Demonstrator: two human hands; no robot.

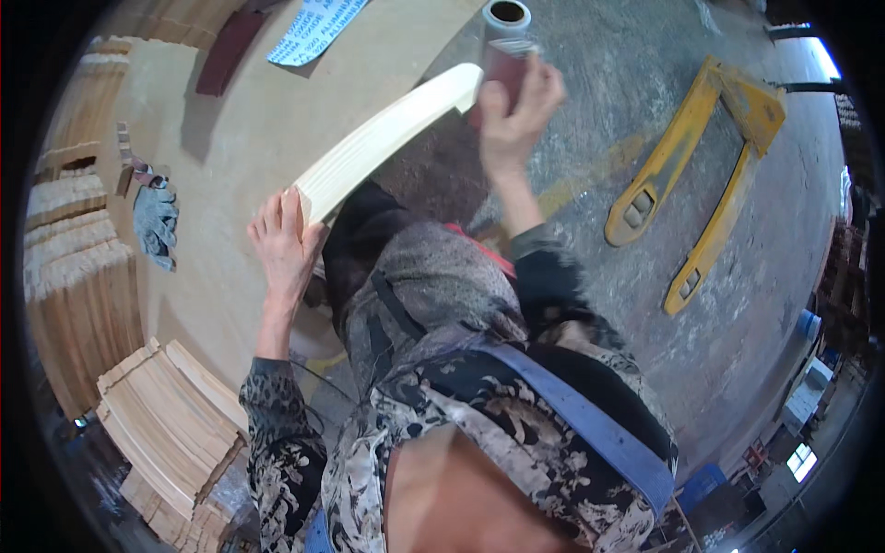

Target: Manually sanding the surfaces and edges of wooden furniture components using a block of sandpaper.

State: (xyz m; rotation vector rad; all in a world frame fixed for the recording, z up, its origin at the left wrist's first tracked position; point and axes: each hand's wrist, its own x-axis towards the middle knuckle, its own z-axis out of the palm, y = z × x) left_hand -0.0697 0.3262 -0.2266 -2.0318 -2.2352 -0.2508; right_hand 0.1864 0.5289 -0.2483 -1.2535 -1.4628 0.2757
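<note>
A pale, gently curved wooden slat [392, 134] slants across the table edge, its far end reaching out past the edge. Its near end is gripped by my left hand [284, 241], fingers on top. At the far end my right hand [518, 111] is closed on a piece of dark red sandpaper [501, 74], held up against or right beside the slat's tip; motion blurs the fingers, so contact is unclear. Farther back on the table lie a strip of dark red sandpaper [229, 53] and a white strip with blue print [313, 32].
Stacked wooden slats [83, 304] line the table's left side, with more curved pieces [171, 419] at the near left. A grey glove [155, 221] lies by the stacks. Right of the table [221, 166], a yellow pallet jack [724, 101] and a wrapped roll [507, 14] stand on the floor.
</note>
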